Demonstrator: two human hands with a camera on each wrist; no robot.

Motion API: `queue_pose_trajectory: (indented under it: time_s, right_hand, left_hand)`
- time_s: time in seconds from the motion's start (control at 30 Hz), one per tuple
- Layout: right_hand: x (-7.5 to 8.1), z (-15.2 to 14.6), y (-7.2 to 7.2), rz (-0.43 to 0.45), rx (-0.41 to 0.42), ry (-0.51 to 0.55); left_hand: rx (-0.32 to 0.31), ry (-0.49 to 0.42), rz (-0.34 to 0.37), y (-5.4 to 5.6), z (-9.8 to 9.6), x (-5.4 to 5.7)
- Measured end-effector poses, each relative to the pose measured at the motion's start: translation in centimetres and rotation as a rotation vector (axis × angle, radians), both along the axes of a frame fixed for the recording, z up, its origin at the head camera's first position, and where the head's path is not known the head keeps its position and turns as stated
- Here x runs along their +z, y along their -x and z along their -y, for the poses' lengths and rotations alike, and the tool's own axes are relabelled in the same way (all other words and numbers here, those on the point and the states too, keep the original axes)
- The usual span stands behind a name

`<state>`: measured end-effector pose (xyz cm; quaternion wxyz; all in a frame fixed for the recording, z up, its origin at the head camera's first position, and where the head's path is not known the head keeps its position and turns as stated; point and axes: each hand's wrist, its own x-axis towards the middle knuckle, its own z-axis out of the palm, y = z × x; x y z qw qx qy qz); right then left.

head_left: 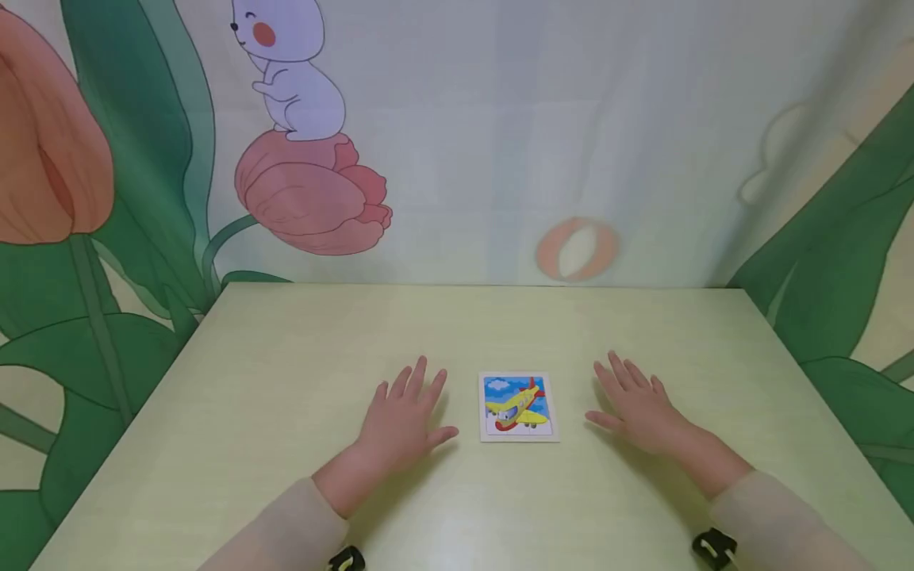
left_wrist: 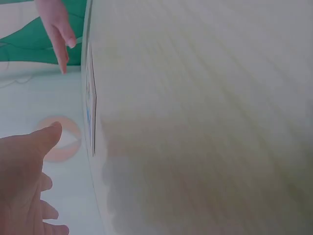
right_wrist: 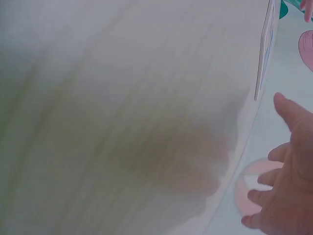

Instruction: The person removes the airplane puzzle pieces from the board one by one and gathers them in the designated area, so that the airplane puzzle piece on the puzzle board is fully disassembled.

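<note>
A small square picture puzzle with a white border lies flat on the table, showing a yellow and red airplane against blue sky. To its left, my left hand hovers with fingers spread and nothing in it. On the other side my right hand is likewise spread, palm down and holding nothing. Both thumbs point toward the puzzle, apart from it. The left wrist view catches the puzzle edge-on beyond the left thumb. In the right wrist view the puzzle appears thin, above the right thumb.
The pale yellow-green table reaches back to a curtain printed with tulips, leaves and a white animal. Dark bands sit at both wrists, by the light sleeves. Shadows of the hands fall on the tabletop.
</note>
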<state>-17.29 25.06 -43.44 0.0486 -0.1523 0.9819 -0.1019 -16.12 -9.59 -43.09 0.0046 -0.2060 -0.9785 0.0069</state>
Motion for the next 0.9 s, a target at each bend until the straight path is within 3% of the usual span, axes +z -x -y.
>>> queue_pose_trajectory:
  time_s: [0.3, 0.53, 0.7, 0.9]
  right_hand:
    - [-0.4, 0.8, 1.3, 0.085, 0.067, 0.244]
    - [-0.8, 2.2, 2.4, 0.148, 0.05, 0.33]
    - [-1.2, 3.6, 2.9, 0.152, 0.089, 0.335]
    - [-1.4, 4.6, 3.1, 0.078, 0.15, 0.207]
  left_hand:
    - [-0.106, 0.042, 0.07, 0.0, -2.8, -0.2]
    - [-0.195, 0.061, 0.135, 0.0, -5.6, -0.2]
    - [-0.271, 0.109, 0.141, 0.0, -7.1, -0.4]
    - [-0.309, 0.173, 0.126, 0.5, -8.6, -0.4]
